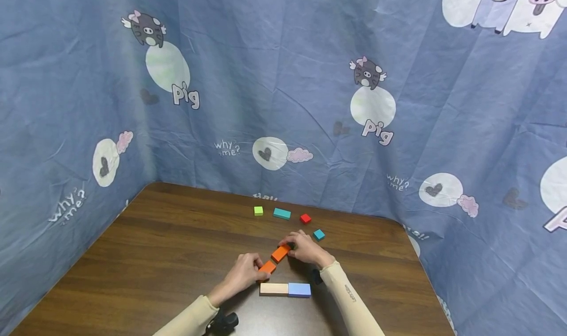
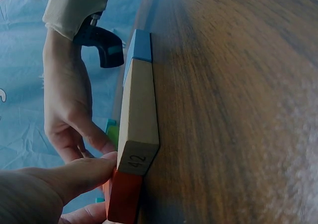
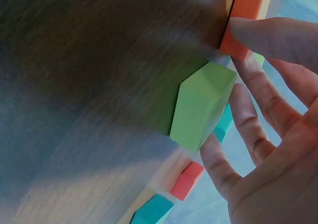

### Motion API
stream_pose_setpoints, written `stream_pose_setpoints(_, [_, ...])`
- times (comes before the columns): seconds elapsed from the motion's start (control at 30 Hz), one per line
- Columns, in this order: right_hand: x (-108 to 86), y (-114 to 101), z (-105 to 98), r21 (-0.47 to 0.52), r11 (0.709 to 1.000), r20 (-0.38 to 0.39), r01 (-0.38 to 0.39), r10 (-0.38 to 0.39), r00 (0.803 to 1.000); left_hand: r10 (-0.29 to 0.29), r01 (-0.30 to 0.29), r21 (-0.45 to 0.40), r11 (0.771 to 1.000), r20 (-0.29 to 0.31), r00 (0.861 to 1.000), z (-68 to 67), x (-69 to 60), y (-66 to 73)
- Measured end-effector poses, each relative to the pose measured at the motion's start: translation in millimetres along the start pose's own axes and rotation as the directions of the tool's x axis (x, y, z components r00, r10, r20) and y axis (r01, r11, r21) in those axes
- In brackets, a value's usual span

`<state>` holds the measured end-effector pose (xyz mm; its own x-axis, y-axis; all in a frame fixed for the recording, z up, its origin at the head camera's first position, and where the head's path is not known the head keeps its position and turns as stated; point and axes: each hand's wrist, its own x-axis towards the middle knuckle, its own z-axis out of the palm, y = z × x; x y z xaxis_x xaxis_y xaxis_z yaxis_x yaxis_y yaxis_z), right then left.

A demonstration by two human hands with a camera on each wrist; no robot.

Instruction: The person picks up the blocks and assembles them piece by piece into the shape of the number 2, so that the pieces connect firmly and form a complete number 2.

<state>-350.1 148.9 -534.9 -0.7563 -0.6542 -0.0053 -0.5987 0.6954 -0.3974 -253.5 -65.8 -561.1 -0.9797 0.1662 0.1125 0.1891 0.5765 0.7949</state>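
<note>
Left hand point(image 1: 244, 269): nearer orange block point(image 1: 267, 267) is pinched, seemingly for steadiness.
Right hand point(image 1: 304, 248): farther orange block point(image 1: 280, 253) is pinched at one end, apparently for alignment with its neighbour.
Green block point(image 3: 202, 106): tucked beside the right fingers, mostly hidden from the head camera; whether it is touched cannot be told.

left forearm point(image 1: 188, 319): cream-sleeved, slanting in from lower left | left grip point(image 1: 244, 269): thumb and fingers pinching | right forearm point(image 1: 350, 296): cream-sleeved, slanting in from lower right | right grip point(image 1: 305, 248): farther forward, thumb and fingers pinching, outer fingers point(image 3: 219, 165) spread | grips: near, apart
</note>
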Motion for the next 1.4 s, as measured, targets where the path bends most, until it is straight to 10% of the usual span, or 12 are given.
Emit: stream_pose_setpoints(1.4, [-7.5, -8.4, 6.3, -0.018, 1.0, 0.015, 0.02, -0.02, 1.0, 0.002, -0.002, -0.013, 1.0, 0.005, 1.0, -1.1, -1.5, 1.8])
